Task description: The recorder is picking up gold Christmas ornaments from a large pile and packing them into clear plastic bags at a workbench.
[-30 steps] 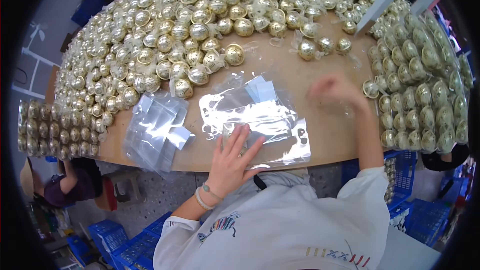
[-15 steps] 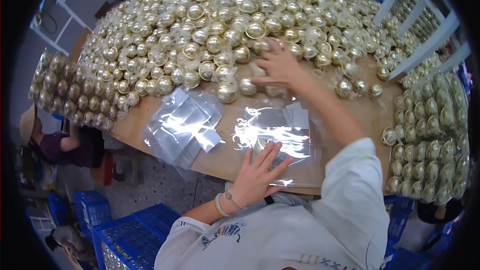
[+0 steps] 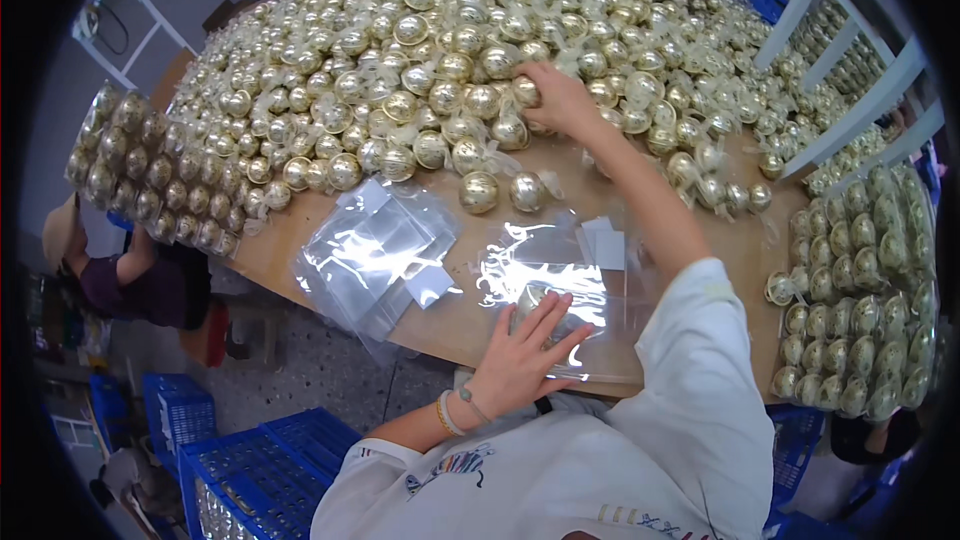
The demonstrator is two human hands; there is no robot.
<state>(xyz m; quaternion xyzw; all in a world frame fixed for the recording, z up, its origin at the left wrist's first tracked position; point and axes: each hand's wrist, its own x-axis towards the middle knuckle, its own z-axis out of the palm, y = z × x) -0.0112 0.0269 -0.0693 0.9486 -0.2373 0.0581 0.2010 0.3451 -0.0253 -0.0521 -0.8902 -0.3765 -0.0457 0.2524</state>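
Here brown tabletop [image 3: 460, 312], grey floor [image 3: 340, 368]; right fingers [image 3: 541, 73] half-closed round ball [image 3: 525, 91], left fingers [image 3: 537, 315] spread on bag [image 3: 540, 252].

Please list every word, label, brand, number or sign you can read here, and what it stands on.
None can be read with certainty.
White shirt: small marks near the lower edge, too small to read.
Gold balls: dark markings, too small to read.
White cards: no text discernible.

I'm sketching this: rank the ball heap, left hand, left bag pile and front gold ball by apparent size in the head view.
Largest to smallest: ball heap; left bag pile; left hand; gold ball.
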